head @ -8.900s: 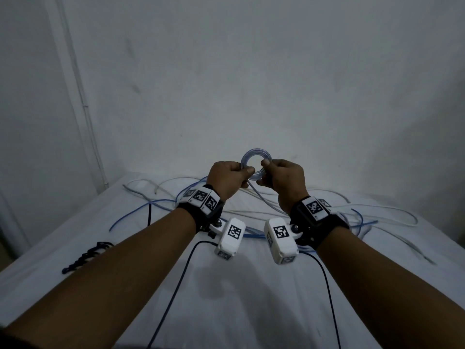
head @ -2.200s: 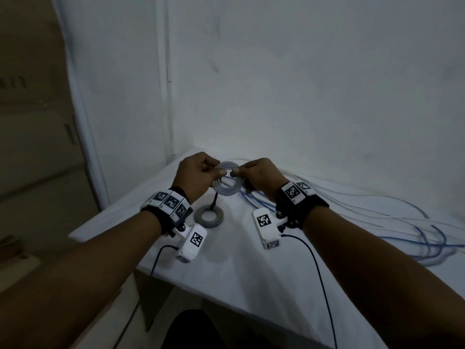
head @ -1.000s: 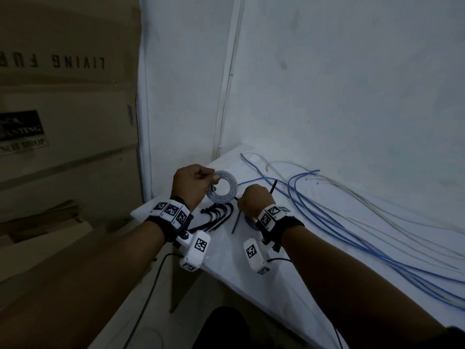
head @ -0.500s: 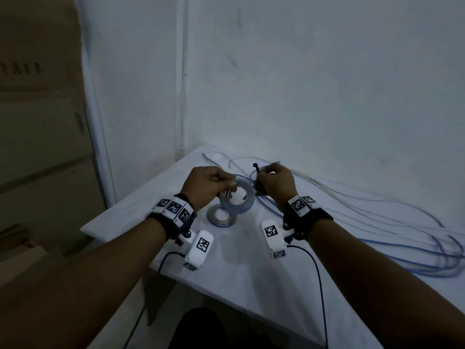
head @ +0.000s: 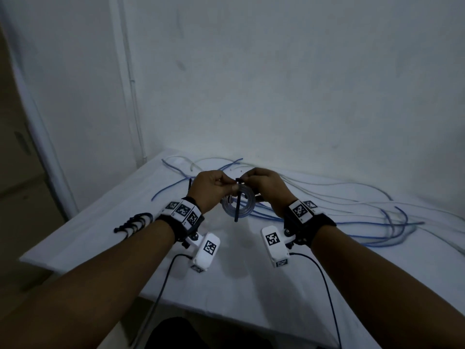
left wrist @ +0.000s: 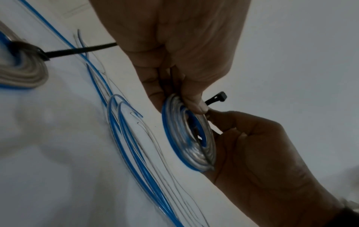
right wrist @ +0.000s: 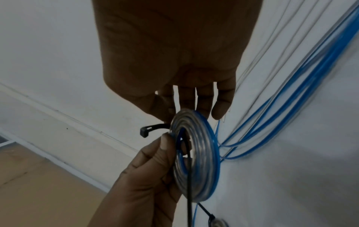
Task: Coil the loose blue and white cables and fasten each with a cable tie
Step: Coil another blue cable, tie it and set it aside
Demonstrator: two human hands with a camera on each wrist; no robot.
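The coil [head: 237,203] is pinched at its twelve o'clock edge by the left hand [head: 210,188], held above the table [head: 239,273]; the cable tie [head: 237,205] is gripped by the right hand [head: 266,187]. If either pinch is eased before the tail is threaded, the turns could spring loose.

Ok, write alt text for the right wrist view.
Two hands hold a flat round coil of blue and clear cable upright above a white table, with a black plastic cable tie threaded through its centre. The right hand pinches the top edge, the left hand the side. Loose blue cables trail behind.
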